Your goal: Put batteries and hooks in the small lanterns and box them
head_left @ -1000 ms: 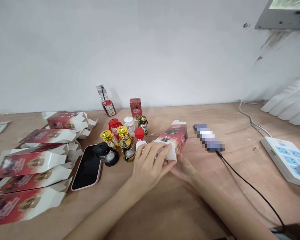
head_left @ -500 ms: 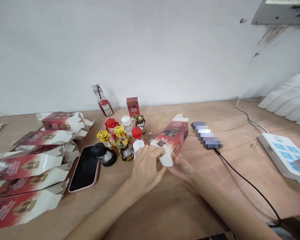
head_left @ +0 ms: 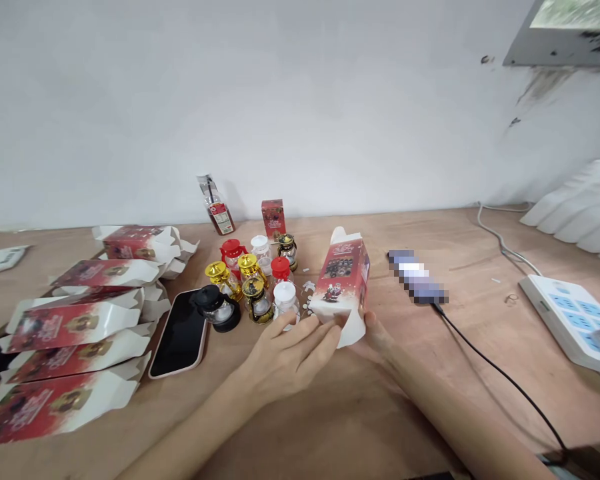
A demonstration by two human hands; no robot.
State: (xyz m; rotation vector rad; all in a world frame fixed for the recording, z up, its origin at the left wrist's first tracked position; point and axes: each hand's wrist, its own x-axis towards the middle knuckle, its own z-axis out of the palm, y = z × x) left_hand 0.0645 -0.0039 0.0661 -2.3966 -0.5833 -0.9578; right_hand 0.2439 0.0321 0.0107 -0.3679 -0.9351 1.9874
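Observation:
A red printed carton [head_left: 341,270] is tilted in front of me, its white flaps at the near end standing out. My right hand [head_left: 373,337] grips it from below and the right, with most fingers hidden behind the carton. My left hand [head_left: 287,353] reaches to the near end with its fingers stretched out, the tips at the flaps and partly hidden. Just beyond my left hand stand several miniature lanterns: a white lantern [head_left: 286,300] is nearest, beside a black-and-gold lantern [head_left: 258,301], a red lantern [head_left: 281,270] and a gold lantern [head_left: 223,279]. A black lantern [head_left: 217,308] leans by the phone.
Several open red cartons [head_left: 60,327] overlap at the left. A dark-screened phone [head_left: 179,335] lies beside them. Against the wall stand a bottle [head_left: 220,212] and a small closed red box [head_left: 273,219]. To the right are a cabled phone [head_left: 415,277] and a power strip [head_left: 573,317].
The near end of the carton has turned toward me and its flaps stand further out. My left hand has drawn down and left, its fingers straighter. The view has shifted slightly.

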